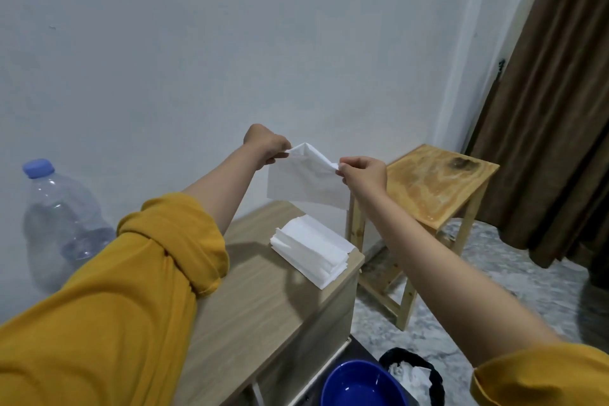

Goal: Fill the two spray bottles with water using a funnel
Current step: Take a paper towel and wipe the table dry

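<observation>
From my head camera, I have a white tissue (306, 180) stretched out in the air in front of me, above the far end of the light wooden table (263, 306). My left hand (266, 147) is closed in a pinch on its left top corner, and my right hand (364, 173) is closed in a pinch on the right top corner; the sheet hangs down between them, partly unfolded, with a crease at the top.

I judge that I am opening a tissue to wipe or dry something, a side step to the filling. To do it well I should pull the corners apart gently and evenly, since thin paper like this tears if one hand tugs harder, and keep it clear of the stack of tissues (313, 249) lying on the table below, near its right edge.

As for the task's own things, I see neither spray bottle nor a funnel here. The large clear water bottle (61, 224) with a blue cap stands at the far left, upright, with only a little water low in it. Near me at the bottom are a blue basin (359, 386) and a black-lined bin (415, 372) holding crumpled white paper. A small wooden stool (438, 184) stands to the right, apart from the table.
</observation>
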{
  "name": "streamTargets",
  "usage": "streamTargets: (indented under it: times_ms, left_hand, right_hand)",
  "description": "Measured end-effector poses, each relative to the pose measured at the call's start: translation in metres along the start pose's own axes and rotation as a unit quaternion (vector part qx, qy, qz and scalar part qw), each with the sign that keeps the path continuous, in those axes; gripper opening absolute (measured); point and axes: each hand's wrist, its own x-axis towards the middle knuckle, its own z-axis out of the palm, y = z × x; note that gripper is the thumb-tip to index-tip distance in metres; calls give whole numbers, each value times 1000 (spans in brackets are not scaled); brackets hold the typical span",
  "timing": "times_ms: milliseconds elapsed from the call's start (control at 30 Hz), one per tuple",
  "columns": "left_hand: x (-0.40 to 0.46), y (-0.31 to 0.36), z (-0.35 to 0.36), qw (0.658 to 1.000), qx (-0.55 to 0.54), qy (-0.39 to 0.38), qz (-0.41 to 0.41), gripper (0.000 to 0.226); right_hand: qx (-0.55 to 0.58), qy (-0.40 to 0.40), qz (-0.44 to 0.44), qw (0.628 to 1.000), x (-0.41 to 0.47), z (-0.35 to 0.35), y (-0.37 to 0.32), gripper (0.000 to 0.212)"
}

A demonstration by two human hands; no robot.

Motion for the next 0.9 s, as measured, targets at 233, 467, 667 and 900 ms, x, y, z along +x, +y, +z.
streamTargets:
  times_ms: [233,467,667,900]
  left_hand:
    - [-26,-32,-58,1000,-11,-3,9,7]
    - [-84,-115,-167,1000,6,-19,-18,26]
    - [-151,-191,-282,997,48,-37,-56,35]
    - [-230,-280,-427,986,135,-45,-91,41]
  right_hand:
    - [37,-10,-4,999,-37,41,-14,10]
    - [66,-90,80,990,-142,120,19,12]
    - [68,-134,119,981,-266,198,50,28]
    - [63,-191,172,964,-419,285,69,50]
